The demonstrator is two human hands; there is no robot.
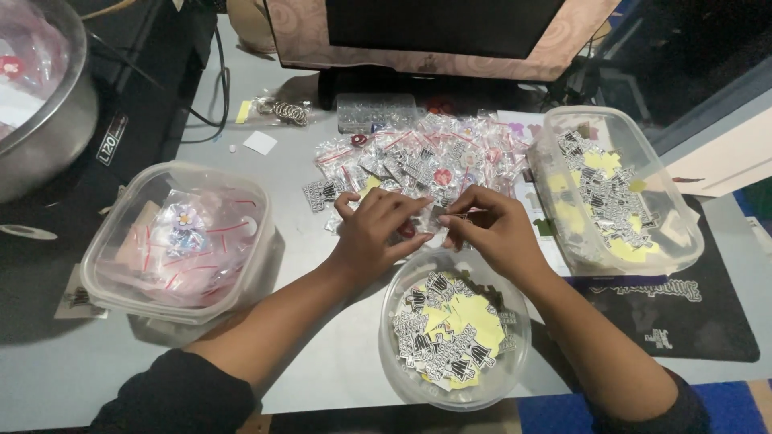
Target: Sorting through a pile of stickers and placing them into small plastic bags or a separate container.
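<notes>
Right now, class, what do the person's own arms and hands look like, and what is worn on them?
Both forearms are bare. Dark sleeves are pushed up near the elbows. The left hand and right hand are bare, with no gloves, rings or watch visible.

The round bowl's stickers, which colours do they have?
Black-and-white stickers mixed with yellow ones, best in the head view.

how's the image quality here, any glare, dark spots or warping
Head view: dim, bluish light; glare on the metal bowl and the pile of small plastic bags; top-right corner nearly black; wide-angle bending at the edges; left hand and right hand fairly sharp, casting soft shadows.
</notes>
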